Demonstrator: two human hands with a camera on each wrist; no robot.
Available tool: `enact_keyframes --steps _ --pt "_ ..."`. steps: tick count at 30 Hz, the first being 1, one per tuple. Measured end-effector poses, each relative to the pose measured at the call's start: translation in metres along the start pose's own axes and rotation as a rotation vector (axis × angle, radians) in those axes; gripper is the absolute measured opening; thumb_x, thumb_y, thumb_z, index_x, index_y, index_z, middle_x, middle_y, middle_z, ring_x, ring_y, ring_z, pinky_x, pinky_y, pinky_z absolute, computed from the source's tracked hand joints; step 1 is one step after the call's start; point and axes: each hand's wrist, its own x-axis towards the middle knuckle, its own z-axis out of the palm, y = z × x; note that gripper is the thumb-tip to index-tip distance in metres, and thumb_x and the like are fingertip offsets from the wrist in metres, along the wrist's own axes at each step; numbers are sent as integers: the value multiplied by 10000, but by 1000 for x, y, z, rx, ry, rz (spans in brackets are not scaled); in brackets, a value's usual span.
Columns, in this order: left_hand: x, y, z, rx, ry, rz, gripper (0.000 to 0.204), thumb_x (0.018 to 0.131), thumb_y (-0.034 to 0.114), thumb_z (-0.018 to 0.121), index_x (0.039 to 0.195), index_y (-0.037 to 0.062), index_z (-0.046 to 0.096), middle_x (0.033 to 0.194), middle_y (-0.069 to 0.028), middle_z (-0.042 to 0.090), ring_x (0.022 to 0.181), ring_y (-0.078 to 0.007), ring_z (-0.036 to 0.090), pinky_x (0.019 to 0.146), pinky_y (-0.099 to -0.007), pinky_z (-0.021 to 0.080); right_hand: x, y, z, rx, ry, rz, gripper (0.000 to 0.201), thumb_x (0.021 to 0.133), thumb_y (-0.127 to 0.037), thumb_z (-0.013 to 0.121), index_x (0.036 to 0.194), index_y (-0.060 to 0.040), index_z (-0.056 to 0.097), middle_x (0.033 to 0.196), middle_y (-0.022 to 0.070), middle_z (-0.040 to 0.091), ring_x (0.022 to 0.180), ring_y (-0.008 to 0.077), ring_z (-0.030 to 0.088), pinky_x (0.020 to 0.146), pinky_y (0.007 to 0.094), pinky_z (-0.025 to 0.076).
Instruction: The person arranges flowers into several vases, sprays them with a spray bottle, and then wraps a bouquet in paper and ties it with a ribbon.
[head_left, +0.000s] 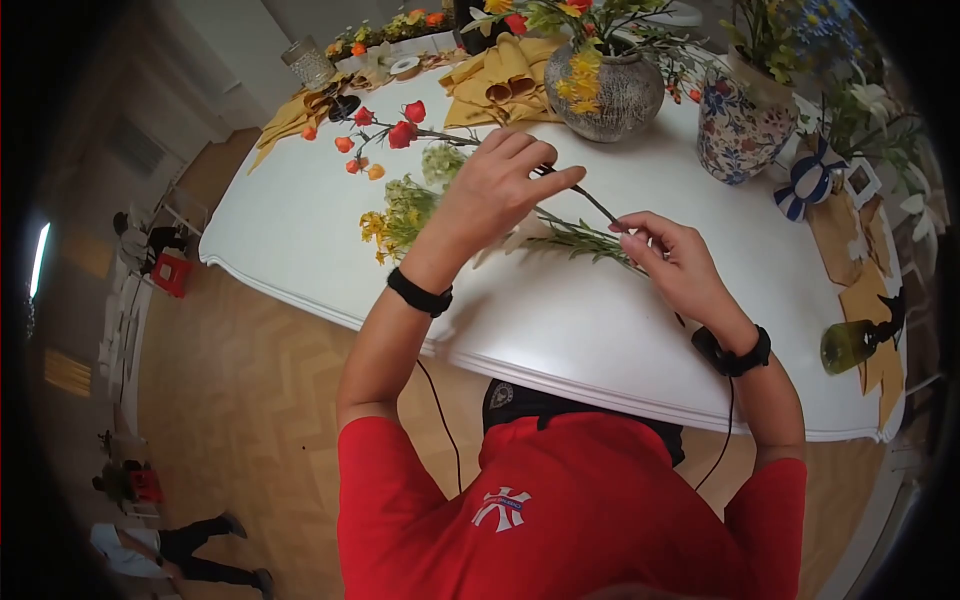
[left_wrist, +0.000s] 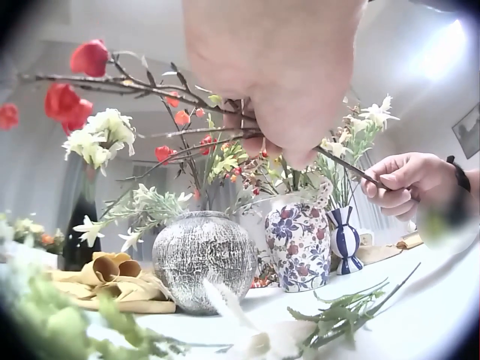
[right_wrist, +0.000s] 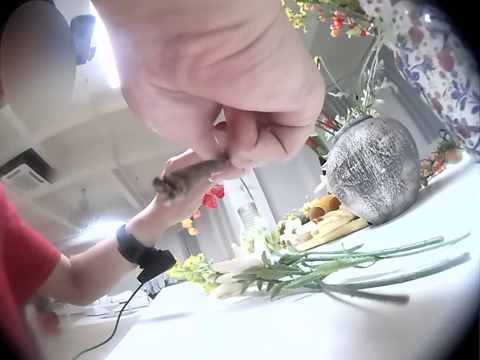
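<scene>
Both hands hold one dark branch with red and orange blossoms point(head_left: 403, 134) above the white table. My left hand point(head_left: 490, 190) grips it below the blossoms, the twigs running between thumb and fingers in the left wrist view. Farther down, my right hand point(head_left: 682, 268) pinches the brown stem point(head_left: 595, 203) close to its lower end. That blunt stem end point(right_wrist: 184, 180) pokes out from the right fingers in the right wrist view. Beneath the hands lie cut flowers: yellow blossoms point(head_left: 375, 228), pale green clusters point(head_left: 442, 163), a white flower point(left_wrist: 262, 337) and green leafy stems point(head_left: 585, 240).
A grey textured vase point(head_left: 605, 95), a floral-patterned vase point(head_left: 745, 130) and a blue-striped vase point(head_left: 808, 185) stand across the table. Yellow cloth point(head_left: 470, 85) lies behind. A green spray bottle point(head_left: 850, 345) is at the right edge. Cables hang from both wrists.
</scene>
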Motion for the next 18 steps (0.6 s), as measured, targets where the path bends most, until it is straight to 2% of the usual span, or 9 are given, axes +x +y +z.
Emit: enact_keyframes --steps 4,7,10,13,16,18 --pt "0 -4 -4 43 -64 -20 494 729 27 744 1187 211 750 896 -11 585 900 -218 594 848 -387 493 2 -5 -4 10 45 -31 290 990 -224 656 1227 -77 737 724 5 663 560 52 454 549 261 388" --pt "-8 -6 -5 22 -152 -12 493 768 48 745 1226 232 749 852 -7 565 860 -206 576 787 -362 490 4 -6 -12 -68 -34 1 273 995 -221 650 1198 -69 752 751 13 693 583 52 488 571 256 413" --pt "-21 -5 -7 14 -227 1 477 794 81 738 1242 245 747 838 -4 553 833 -196 560 758 -345 485 7 12 -19 -92 -111 24 258 1000 -213 640 1165 -59 764 779 37 728 623 91 574 618 271 467" --pt "-31 -1 -8 29 -241 12 500 782 110 725 1261 255 743 810 1 526 805 -188 539 742 -344 474 10 21 -22 -161 -91 11 248 1003 -208 632 1139 -51 768 817 62 757 686 145 662 674 306 513" --pt "-32 -2 -11 25 -232 25 525 767 116 723 1272 260 740 786 1 503 795 -187 529 733 -344 466 15 16 -23 -166 -195 114 244 995 -203 633 1123 -44 767 858 92 772 738 196 714 714 329 534" --pt "-33 -3 -11 9 -237 36 530 767 117 724 1278 260 739 774 0 492 789 -186 524 725 -342 461 21 15 -22 -205 -188 103 242 977 -205 648 1122 -50 765 872 88 773 775 215 723 750 346 542"
